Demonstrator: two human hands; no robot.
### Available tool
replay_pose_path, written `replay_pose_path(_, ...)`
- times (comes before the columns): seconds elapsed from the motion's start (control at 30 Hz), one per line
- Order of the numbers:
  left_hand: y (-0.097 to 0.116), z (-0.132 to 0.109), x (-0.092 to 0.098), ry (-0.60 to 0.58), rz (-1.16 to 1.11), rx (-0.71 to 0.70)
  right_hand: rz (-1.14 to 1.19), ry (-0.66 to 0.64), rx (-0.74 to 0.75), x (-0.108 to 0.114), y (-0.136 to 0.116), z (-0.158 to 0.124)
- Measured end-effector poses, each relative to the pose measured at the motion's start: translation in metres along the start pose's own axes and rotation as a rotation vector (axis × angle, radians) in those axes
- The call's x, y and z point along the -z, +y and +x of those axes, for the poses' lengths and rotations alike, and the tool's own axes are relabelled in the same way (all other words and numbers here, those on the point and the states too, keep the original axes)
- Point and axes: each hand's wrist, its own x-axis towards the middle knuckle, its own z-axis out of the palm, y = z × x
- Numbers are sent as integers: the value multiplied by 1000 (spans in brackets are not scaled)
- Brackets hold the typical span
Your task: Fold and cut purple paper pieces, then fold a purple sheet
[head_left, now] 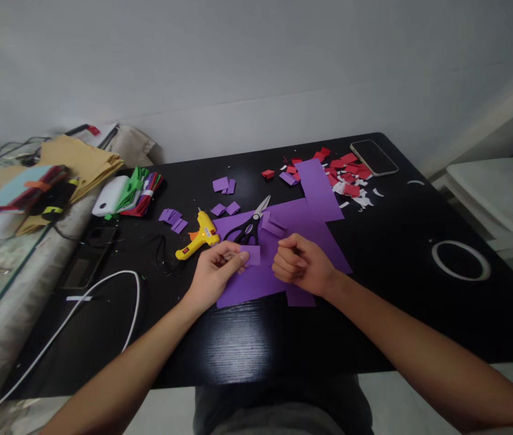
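Between thumb and fingers, my left hand [219,267] pinches a small purple paper piece [252,255]. My right hand [299,264] is curled closed just to the right, apart from that piece, and nothing shows in its fingers. Under both hands lie large purple paper sheets [256,287]. A folded purple paper piece [274,225] rests on them, beyond my hands. Scissors [252,224] with black handles lie with blades partly open, pointing away from me. Left of them is a yellow glue gun [200,235], close to my left hand.
Small purple pieces [173,220] lie in groups on the black table [374,241]. Red and white paper scraps [349,175] are at the back right near a phone [374,157]. A white ring [461,260] lies right. Left are a white cable [136,290] and colored bundles [141,192].
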Motion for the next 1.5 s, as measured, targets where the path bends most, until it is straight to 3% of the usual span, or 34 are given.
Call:
replay_pose_path(0.13,0,0,0,-6,10,-1,-210,201,98,-3,5,2)
replay_pose_path(0.23,0,-2,-1,-19,26,-7,-563,316,147,-8,11,1)
replay_pose_path(0.33,1,-4,-2,-57,30,3,-917,334,172,-13,17,-2)
replay_pose_path(0.43,2,-4,-3,-146,17,29,-1074,288,161,-16,22,-5)
replay_pose_path(0.63,3,-3,0,-318,14,63,-973,218,69,-20,18,-7)
replay_pose_path(0.83,4,-5,0,-321,105,21,-842,210,20,-19,17,-5)
replay_pose_path(1.17,0,-8,0,-246,328,-114,-896,253,72,-18,19,-3)
replay_pose_path(1.3,1,-8,1,-241,276,-81,-894,207,45,-18,18,-4)
replay_pose_path(1.5,3,-5,5,-354,117,-13,-833,150,-66,-20,17,-7)
